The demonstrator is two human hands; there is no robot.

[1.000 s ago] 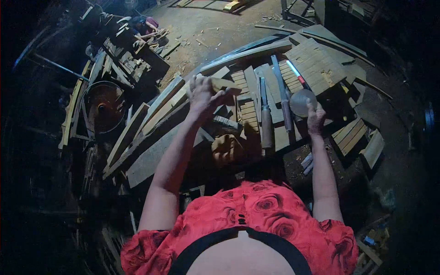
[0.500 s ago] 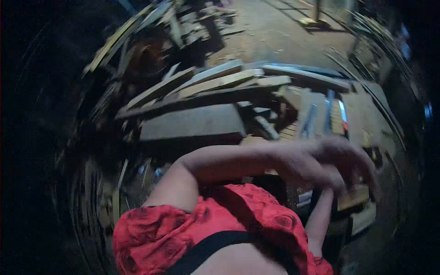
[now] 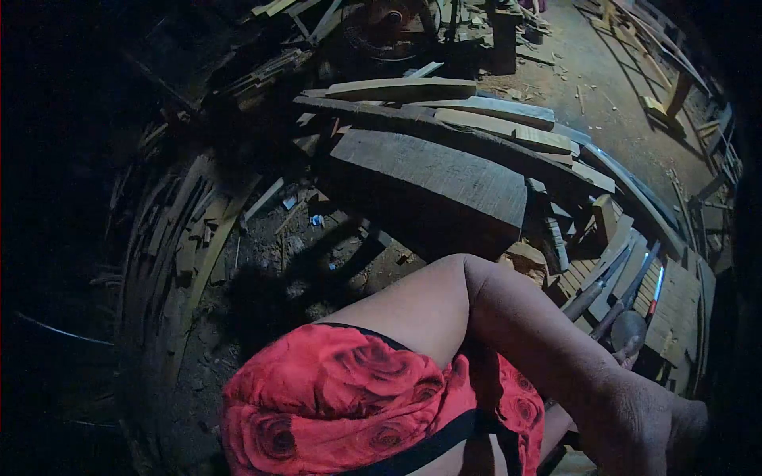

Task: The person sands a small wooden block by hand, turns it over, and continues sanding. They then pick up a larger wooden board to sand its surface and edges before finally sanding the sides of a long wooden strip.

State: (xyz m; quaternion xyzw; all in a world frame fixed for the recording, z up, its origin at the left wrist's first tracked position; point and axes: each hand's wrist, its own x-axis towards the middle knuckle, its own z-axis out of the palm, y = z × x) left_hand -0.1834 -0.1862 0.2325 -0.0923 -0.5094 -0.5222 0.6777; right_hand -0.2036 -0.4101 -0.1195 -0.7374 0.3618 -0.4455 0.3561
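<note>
My left arm, in a red rose-patterned sleeve, bends across in front of me, and my left hand (image 3: 647,424) hangs at the lower right with its wrist bent. Its back faces me; the fingers are hidden. Behind that forearm, a small part of my right hand (image 3: 627,359) shows, closed against a grey round-ended tool (image 3: 629,329) whose exact kind I cannot make out. Just beyond lie long-handled hand tools (image 3: 585,301) and a blade with a red part (image 3: 656,293), on wooden boards.
A thick squared timber (image 3: 432,174) lies ahead of me. Several cut wooden pieces (image 3: 504,131) are stacked behind it. Long strips (image 3: 171,230) lean at left over debris-strewn ground. A large wheel (image 3: 393,24) stands at the back, and a wooden trestle (image 3: 671,103) at far right.
My view has swung to the left, so the timber and tools sit farther right. My left hand has dropped lower, its fingers now out of sight. The round-ended tool has come into view.
</note>
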